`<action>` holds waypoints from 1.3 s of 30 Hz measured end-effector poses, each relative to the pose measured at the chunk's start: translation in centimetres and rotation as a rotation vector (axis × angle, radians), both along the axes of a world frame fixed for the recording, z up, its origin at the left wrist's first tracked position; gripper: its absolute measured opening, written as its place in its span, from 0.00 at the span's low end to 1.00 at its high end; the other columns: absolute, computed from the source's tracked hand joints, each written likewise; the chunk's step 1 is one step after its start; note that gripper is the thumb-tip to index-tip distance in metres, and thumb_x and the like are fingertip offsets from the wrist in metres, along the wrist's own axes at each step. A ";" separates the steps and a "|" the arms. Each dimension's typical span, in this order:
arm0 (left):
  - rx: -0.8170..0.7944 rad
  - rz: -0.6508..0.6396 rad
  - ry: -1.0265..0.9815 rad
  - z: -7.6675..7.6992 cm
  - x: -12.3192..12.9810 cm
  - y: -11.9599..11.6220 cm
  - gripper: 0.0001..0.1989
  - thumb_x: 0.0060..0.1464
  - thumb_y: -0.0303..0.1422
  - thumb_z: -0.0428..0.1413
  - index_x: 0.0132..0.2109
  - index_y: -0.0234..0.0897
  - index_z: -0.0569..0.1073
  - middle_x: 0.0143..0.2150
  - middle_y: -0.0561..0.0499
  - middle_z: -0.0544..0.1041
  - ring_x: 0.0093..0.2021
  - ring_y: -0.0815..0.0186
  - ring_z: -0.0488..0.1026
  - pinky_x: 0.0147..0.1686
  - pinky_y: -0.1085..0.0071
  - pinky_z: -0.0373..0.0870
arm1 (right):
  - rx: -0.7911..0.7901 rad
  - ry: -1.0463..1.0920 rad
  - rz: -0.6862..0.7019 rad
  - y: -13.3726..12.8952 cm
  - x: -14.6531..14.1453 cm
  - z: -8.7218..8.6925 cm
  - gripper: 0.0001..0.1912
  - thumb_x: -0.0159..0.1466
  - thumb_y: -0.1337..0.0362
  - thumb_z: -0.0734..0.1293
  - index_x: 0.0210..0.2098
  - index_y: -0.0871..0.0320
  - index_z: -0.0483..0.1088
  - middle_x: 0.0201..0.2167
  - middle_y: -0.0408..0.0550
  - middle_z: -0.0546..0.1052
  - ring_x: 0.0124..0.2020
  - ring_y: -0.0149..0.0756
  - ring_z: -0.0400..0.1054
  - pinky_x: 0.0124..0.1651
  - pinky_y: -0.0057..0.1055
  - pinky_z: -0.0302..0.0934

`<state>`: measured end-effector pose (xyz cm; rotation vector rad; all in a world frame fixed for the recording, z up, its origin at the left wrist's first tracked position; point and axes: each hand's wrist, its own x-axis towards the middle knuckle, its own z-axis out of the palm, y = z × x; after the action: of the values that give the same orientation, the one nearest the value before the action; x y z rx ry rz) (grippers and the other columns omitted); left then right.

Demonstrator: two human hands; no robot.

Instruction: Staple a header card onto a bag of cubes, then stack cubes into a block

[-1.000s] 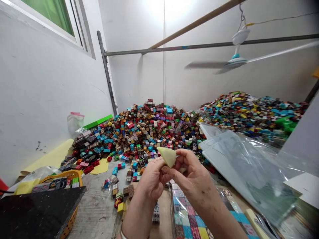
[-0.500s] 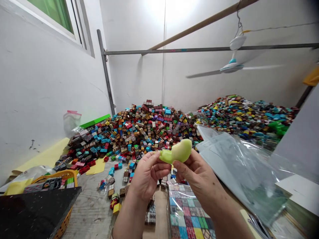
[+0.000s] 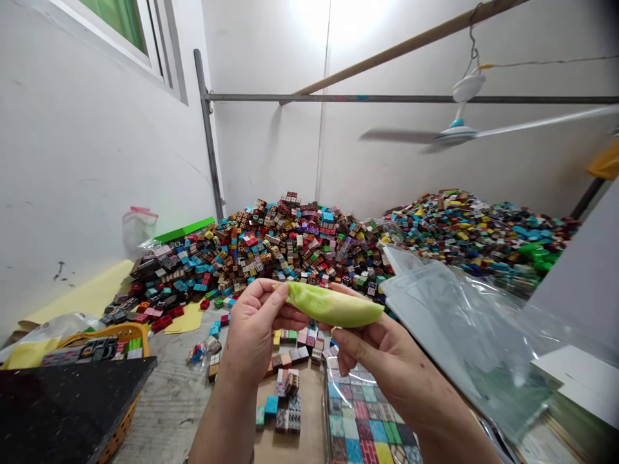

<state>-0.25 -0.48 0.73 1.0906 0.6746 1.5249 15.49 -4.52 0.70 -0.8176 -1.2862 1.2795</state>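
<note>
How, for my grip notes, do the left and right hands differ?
The left hand holds the green slice at its left end, the right hand at its right. The left hand's thumb lies against the slice; the right hand's thumb sits below it. Both hold the slice.

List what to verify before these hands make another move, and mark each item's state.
1. Left hand gripping one end of the green slice: ok, pinched between thumb and fingers.
2. Right hand supporting the other end: ok, fingers behind it.
3. Slice held up off the surface: ok, both hands hold it raised.
4. Far side of the slice sound: cannot tell, it faces away.
5. Brown board below free of loose blocks: not ok, several lie on it.
6. Wrapped patterned squares fully visible: not ok, the right hand and forearm partly cover them.
</note>
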 end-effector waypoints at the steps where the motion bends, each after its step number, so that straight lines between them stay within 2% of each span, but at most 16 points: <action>1: 0.012 0.016 0.001 0.0 -0.2 0.0 0.10 0.49 0.35 0.59 0.34 0.33 0.67 0.22 0.52 0.75 0.19 0.70 0.73 0.19 0.77 0.72 | 0.011 -0.019 0.009 -0.1 0.0 0.1 0.29 0.57 0.62 0.68 0.57 0.52 0.57 0.37 0.45 0.72 0.23 0.25 0.60 0.26 0.26 0.60; 4: 0.033 0.040 -0.006 0.1 -0.6 0.0 0.10 0.48 0.34 0.59 0.34 0.33 0.67 0.23 0.53 0.76 0.20 0.70 0.74 0.20 0.77 0.72 | 0.047 -0.075 0.023 -0.6 0.0 0.2 0.27 0.60 0.61 0.64 0.58 0.51 0.55 0.38 0.46 0.71 0.22 0.25 0.60 0.27 0.27 0.61; 7: 0.051 0.047 -0.009 0.2 -0.9 -0.1 0.09 0.48 0.33 0.59 0.34 0.33 0.68 0.24 0.53 0.76 0.20 0.70 0.74 0.20 0.77 0.73 | 0.070 -0.129 0.009 -1.0 0.1 0.3 0.26 0.63 0.59 0.61 0.59 0.50 0.53 0.33 0.44 0.71 0.22 0.27 0.59 0.28 0.28 0.59; 12: 0.093 0.058 -0.027 0.3 -1.0 -0.3 0.07 0.50 0.33 0.58 0.33 0.34 0.68 0.24 0.54 0.76 0.20 0.70 0.73 0.19 0.76 0.73 | 0.133 -0.263 -0.015 -1.5 0.2 0.4 0.19 0.65 0.57 0.57 0.54 0.53 0.61 0.21 0.41 0.67 0.23 0.31 0.59 0.30 0.31 0.56; 16: 0.104 0.083 -0.038 0.4 -1.2 -0.3 0.06 0.50 0.32 0.58 0.33 0.34 0.69 0.24 0.55 0.75 0.20 0.70 0.73 0.19 0.76 0.73 | 0.155 -0.380 -0.063 -1.8 0.5 0.5 0.17 0.66 0.56 0.55 0.51 0.52 0.64 0.22 0.41 0.68 0.25 0.33 0.61 0.33 0.32 0.57; 22: 0.119 0.090 -0.045 0.4 -1.5 -0.3 0.07 0.49 0.32 0.59 0.33 0.34 0.69 0.23 0.55 0.75 0.19 0.70 0.73 0.19 0.76 0.73 | 0.261 -0.378 -0.190 -2.3 0.8 1.5 0.14 0.61 0.55 0.60 0.41 0.50 0.72 0.19 0.45 0.71 0.25 0.39 0.65 0.32 0.35 0.62; 27: 0.083 0.102 -0.066 0.6 -1.4 -0.6 0.09 0.46 0.33 0.60 0.32 0.34 0.68 0.23 0.54 0.76 0.17 0.70 0.73 0.18 0.77 0.73 | 0.248 -0.405 -0.253 -3.4 1.1 1.8 0.18 0.59 0.55 0.63 0.48 0.50 0.69 0.23 0.46 0.73 0.30 0.42 0.68 0.39 0.38 0.64; 29: 0.061 0.139 -0.086 0.8 -1.2 -0.7 0.10 0.46 0.33 0.61 0.31 0.34 0.68 0.23 0.55 0.76 0.18 0.70 0.73 0.18 0.78 0.73 | 0.224 -0.408 -0.241 -3.6 1.1 1.7 0.20 0.60 0.54 0.62 0.51 0.50 0.67 0.24 0.47 0.73 0.31 0.41 0.68 0.38 0.36 0.64; 33: 0.062 0.184 -0.099 0.8 -1.1 -0.7 0.10 0.45 0.33 0.61 0.31 0.35 0.68 0.23 0.56 0.75 0.20 0.69 0.74 0.20 0.76 0.74 | 0.207 -0.364 -0.120 -3.4 0.4 2.0 0.20 0.63 0.54 0.58 0.53 0.49 0.63 0.21 0.44 0.69 0.24 0.36 0.65 0.31 0.32 0.64; 39: 0.059 0.153 -0.097 0.8 -1.2 -0.7 0.11 0.43 0.34 0.62 0.30 0.35 0.68 0.23 0.55 0.75 0.18 0.68 0.74 0.18 0.75 0.74 | 0.186 -0.388 -0.166 -2.9 -0.2 2.2 0.14 0.63 0.53 0.58 0.39 0.51 0.70 0.19 0.43 0.67 0.22 0.34 0.61 0.26 0.29 0.60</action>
<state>-1.41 -1.20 1.57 1.0210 0.6622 1.7264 15.30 -7.39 2.92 -1.0473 -1.5795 0.8793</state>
